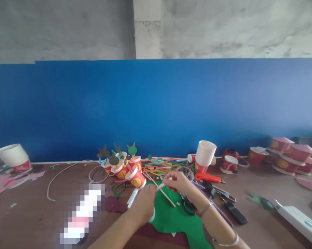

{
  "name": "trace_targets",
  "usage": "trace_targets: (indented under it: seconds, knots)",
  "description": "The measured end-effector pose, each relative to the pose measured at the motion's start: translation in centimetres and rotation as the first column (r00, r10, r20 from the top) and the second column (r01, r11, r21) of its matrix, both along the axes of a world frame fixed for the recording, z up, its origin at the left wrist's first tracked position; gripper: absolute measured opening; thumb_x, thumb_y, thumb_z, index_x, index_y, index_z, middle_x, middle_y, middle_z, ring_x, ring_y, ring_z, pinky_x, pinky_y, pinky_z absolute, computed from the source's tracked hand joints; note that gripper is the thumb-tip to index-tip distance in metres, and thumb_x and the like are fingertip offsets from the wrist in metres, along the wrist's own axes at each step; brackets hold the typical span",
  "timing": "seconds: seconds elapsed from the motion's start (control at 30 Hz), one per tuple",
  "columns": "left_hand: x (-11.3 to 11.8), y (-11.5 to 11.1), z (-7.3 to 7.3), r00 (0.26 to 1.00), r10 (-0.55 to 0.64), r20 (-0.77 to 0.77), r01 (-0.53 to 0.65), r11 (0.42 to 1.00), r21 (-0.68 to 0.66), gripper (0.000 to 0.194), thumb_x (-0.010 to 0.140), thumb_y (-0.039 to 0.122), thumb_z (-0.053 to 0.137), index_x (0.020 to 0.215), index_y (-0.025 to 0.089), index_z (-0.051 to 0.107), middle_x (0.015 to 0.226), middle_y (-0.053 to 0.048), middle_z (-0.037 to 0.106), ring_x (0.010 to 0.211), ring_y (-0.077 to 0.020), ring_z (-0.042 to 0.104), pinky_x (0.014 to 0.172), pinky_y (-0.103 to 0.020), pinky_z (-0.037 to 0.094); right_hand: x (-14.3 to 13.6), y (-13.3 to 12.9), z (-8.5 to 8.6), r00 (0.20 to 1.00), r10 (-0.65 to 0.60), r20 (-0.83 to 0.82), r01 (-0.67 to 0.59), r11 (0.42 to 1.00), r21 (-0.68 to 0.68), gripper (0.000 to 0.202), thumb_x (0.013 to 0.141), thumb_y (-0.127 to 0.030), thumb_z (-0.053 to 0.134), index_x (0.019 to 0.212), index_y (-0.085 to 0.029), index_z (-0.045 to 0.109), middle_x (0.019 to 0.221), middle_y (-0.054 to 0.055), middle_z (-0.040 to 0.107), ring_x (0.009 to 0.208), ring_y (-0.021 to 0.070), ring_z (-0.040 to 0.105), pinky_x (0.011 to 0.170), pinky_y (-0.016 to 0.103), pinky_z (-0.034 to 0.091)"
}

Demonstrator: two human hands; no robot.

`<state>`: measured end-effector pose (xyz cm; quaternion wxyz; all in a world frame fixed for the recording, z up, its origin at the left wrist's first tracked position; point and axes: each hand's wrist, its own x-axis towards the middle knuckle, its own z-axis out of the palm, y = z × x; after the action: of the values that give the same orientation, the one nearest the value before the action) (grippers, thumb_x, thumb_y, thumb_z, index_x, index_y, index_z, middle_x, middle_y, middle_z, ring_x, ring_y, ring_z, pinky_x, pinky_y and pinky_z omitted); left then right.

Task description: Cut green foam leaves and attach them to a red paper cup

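My left hand (145, 200) is closed low over the green sheet (168, 218), and my right hand (178, 181) pinches with its fingers just to the right. A narrow white strip (160, 187) that looks like tape runs between the two hands. Under my left hand a white curved edge (152, 215) peeks out; the rest is hidden. Right behind my left hand a red-and-white paper cup (135, 178) leans over. Below my right wrist lie black-handled scissors (188, 205), and a thin wooden stick (167, 195) crosses the green sheet.
Behind my hands are paper cups with green animal-head cutouts (132, 149) and a heap of coloured pipe cleaners (163, 166). To the right stand stacked cups (205, 155), an orange cutter (208, 178), keys (210, 189) and a white glue gun (298, 218). A blue wall panel (156, 110) backs the table.
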<state>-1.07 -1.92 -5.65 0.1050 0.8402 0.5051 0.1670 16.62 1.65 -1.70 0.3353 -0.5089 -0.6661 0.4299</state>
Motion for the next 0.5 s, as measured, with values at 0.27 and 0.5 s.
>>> trace_targets:
  seconds: [0.27, 0.5]
  knots:
    - [1.9, 0.1, 2.5, 0.799, 0.056, 0.598, 0.031, 0.991, -0.133, 0.030, 0.093, 0.034, 0.028, 0.097, 0.018, 0.053, 0.084, -0.005, 0.061, 0.077, -0.0169, 0.057, 0.070, -0.026, 0.044, -3.4, -0.3, -1.6, 0.903, -0.093, -0.420, 0.115, 0.993, 0.029, 0.045, 0.072, -0.061, 0.053, 0.065, -0.016, 0.054, 0.046, -0.005, 0.046, 0.041, 0.0079, 0.039, 0.040, 0.020, 0.030]
    - [1.9, 1.2, 2.8, 0.720, 0.054, 0.692, 0.126, 0.970, -0.207, 0.042, 0.089, 0.049, 0.031, 0.095, 0.016, 0.057, 0.085, -0.004, 0.062, 0.083, -0.0179, 0.055, 0.075, -0.028, 0.044, -2.8, -0.3, -0.9, 0.851, -0.176, -0.494, 0.232, 0.971, 0.054, 0.046, 0.071, -0.062, 0.055, 0.063, -0.017, 0.052, 0.046, -0.007, 0.037, 0.042, 0.0071, 0.030, 0.039, 0.020, 0.024]
